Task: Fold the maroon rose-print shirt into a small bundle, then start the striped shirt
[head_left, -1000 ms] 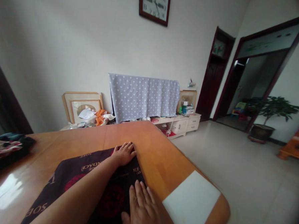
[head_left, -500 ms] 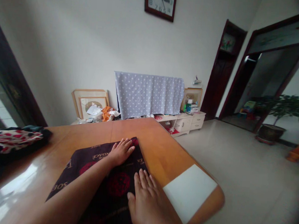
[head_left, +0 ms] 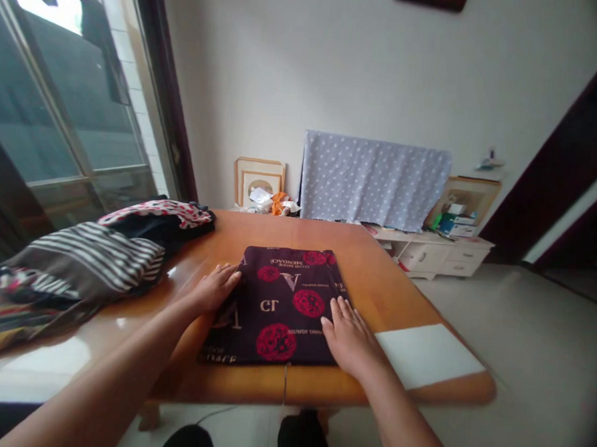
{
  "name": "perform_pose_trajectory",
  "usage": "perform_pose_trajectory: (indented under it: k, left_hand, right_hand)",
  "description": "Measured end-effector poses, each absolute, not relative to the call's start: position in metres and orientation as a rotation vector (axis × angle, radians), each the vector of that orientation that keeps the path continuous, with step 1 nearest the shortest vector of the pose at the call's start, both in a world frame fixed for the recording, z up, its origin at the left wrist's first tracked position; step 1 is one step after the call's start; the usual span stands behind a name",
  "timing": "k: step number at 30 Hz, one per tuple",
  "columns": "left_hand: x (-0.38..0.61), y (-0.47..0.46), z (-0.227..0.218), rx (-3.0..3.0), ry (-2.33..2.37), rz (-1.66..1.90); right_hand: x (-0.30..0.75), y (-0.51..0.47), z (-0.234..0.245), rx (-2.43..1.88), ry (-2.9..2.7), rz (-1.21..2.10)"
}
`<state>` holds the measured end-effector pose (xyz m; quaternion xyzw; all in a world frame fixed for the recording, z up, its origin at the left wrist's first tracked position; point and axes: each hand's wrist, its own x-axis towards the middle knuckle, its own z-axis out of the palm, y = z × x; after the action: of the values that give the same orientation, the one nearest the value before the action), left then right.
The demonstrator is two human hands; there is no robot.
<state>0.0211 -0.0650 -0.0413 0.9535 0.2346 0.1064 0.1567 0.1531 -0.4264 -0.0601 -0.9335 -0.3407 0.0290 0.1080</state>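
Note:
A dark folded cloth (head_left: 279, 306) with red round prints and pale lettering lies flat near the front of the wooden table. My left hand (head_left: 218, 287) rests at its left edge, fingers stretched out and pointing at the cloth. Against the right edge lies my right hand (head_left: 349, 331), palm down with its fingers extended. Neither hand grips anything. Just right of that hand is a white flat sheet (head_left: 429, 356).
Piled clothes (head_left: 91, 259), striped and patterned, lie on the left of the table (head_left: 371, 261). Behind it stand a low white cabinet (head_left: 447, 256), a dotted cloth cover (head_left: 371, 180) and picture frames (head_left: 260, 175). The table's front edge is close to my legs.
My view has swung left and down. My left hand has moved from the top of the cloth to its left edge; my right hand stays at the right edge. The whole folded cloth now shows.

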Motion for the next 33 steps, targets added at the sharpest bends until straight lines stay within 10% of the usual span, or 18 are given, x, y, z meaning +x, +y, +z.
perform_pose_trajectory:
  k: [33]
  left_hand:
    - [-0.058,-0.168,-0.055,2.952,0.401,0.26]
  right_hand:
    - [0.067,-0.401,-0.025,-2.668,-1.139,0.315]
